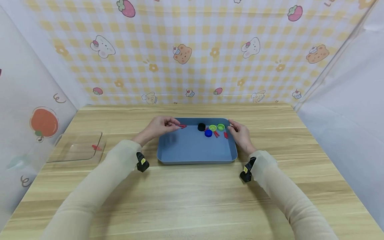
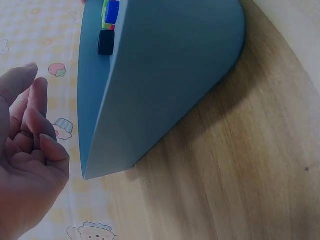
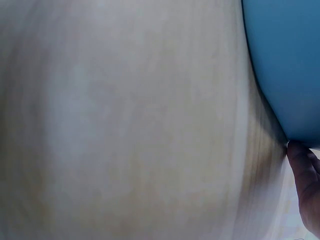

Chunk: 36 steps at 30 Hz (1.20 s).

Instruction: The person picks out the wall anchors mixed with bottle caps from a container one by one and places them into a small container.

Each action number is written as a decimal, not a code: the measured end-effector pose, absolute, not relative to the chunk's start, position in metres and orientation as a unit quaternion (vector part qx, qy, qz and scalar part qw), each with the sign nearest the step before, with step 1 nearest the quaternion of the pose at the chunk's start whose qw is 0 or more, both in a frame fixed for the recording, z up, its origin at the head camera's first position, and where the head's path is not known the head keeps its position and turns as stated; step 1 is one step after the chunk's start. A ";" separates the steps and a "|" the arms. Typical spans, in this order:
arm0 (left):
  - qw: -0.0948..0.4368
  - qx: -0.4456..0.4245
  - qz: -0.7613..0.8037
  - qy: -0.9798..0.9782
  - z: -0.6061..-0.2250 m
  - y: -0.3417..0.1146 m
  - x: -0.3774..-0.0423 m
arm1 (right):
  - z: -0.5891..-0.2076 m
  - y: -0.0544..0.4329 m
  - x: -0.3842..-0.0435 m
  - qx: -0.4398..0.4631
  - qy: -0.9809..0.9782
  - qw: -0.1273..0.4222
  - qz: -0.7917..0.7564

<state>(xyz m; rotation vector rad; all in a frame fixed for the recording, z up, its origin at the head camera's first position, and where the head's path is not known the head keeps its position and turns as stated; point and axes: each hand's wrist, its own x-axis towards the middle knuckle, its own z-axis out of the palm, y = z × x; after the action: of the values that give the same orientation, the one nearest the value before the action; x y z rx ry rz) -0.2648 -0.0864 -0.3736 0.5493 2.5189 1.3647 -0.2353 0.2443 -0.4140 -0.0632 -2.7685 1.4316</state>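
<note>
A grey-blue tray (image 1: 195,150) lies on the table. My left hand (image 1: 162,126) hovers over its far left corner, thumb and forefinger close to a small red clip (image 1: 183,126). In the left wrist view the fingertips of that hand (image 2: 32,125) show nothing between them, and the clip is out of sight. My right hand (image 1: 240,134) holds the tray's far right corner, thumb at the rim. Inside the tray, towards the far right, are a black cap (image 1: 201,127), a blue cap (image 1: 208,133), two green caps (image 1: 221,127) and several red clips (image 1: 226,135).
To the left on the wooden table (image 1: 192,200) stands a clear box (image 1: 78,151) with a red clip (image 1: 96,147) in it. A checked cloth (image 1: 198,76) hangs behind the table. White sheets (image 1: 342,90) close off both sides.
</note>
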 end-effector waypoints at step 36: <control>0.099 0.151 0.412 0.893 -0.369 -0.073 -0.275 | -0.412 0.246 -0.232 -0.017 -0.890 0.017 0.455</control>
<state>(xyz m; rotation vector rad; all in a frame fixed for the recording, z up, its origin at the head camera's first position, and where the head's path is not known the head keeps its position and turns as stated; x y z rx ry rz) -0.2753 -0.0734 -0.3691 0.4479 2.6410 1.2190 -0.2321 0.2456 -0.4121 -0.0536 -2.7663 1.4148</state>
